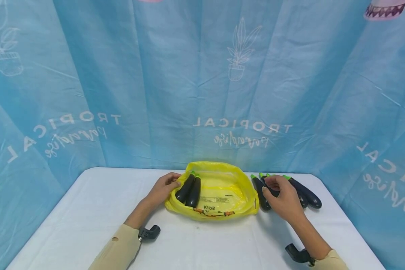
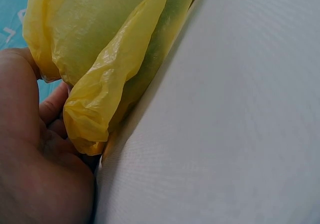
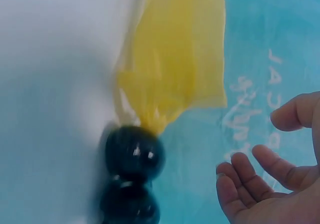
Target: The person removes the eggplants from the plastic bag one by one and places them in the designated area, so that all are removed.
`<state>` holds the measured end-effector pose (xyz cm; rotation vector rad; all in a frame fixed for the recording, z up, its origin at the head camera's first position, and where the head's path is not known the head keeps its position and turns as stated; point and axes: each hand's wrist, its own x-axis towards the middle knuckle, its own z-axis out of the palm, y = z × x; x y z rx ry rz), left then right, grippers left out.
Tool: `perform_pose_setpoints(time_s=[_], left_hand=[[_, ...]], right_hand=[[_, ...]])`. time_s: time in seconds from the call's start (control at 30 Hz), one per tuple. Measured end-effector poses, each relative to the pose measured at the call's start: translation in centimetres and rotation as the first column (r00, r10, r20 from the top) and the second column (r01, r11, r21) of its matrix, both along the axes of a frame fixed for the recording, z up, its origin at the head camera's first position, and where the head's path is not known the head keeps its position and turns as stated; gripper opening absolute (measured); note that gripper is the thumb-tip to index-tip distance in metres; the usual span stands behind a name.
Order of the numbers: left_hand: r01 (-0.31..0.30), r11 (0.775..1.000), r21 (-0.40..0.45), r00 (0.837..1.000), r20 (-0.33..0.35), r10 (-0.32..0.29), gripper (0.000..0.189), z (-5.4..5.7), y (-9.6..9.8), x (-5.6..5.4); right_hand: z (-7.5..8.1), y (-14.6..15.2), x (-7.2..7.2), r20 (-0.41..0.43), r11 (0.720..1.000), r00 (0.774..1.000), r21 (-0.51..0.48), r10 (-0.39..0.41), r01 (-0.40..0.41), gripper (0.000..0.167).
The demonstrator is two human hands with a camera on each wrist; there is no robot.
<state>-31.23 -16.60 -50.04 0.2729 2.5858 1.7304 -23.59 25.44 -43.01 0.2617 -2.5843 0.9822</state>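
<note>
A yellow plastic bag (image 1: 219, 170) lies with its mouth spread wide on the white table. Two dark eggplants with green stems rest inside its left part, one of them the front eggplant (image 1: 194, 192). At the bag's left rim my left hand (image 1: 162, 190) grips the plastic; the left wrist view shows bunched yellow film beside the thumb and fingers. My right hand (image 1: 285, 200) hovers over several more eggplants (image 1: 305, 191) lying right of the bag. Its fingers are parted and hold nothing, as the right wrist view shows, with two glossy eggplant ends (image 3: 134, 154) to their left.
A white cloth covers the table (image 1: 121, 187). Behind it hangs a blue curtain (image 1: 175, 93) printed with plants and lettering, which also runs down both sides. Each wrist carries a black camera mount, such as the left mount (image 1: 150, 232).
</note>
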Motion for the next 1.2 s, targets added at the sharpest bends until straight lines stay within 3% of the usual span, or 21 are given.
perform_pose_setpoints(time_s=[0.77, 1.2], left_hand=[[0.024, 1.000, 0.010, 1.000, -0.016, -0.024, 0.034, -0.3, -0.3, -0.2], [0.021, 1.000, 0.009, 1.000, -0.005, -0.021, 0.034, -0.3, -0.3, -0.1]], right_hand=[[-0.4, -6.3, 0.7, -0.065, 0.986, 0.984, -0.011, 0.168, -0.169, 0.028], [-0.7, -9.5, 0.3, 0.012, 0.969, 0.971, -0.061, 0.239, -0.238, 0.029]])
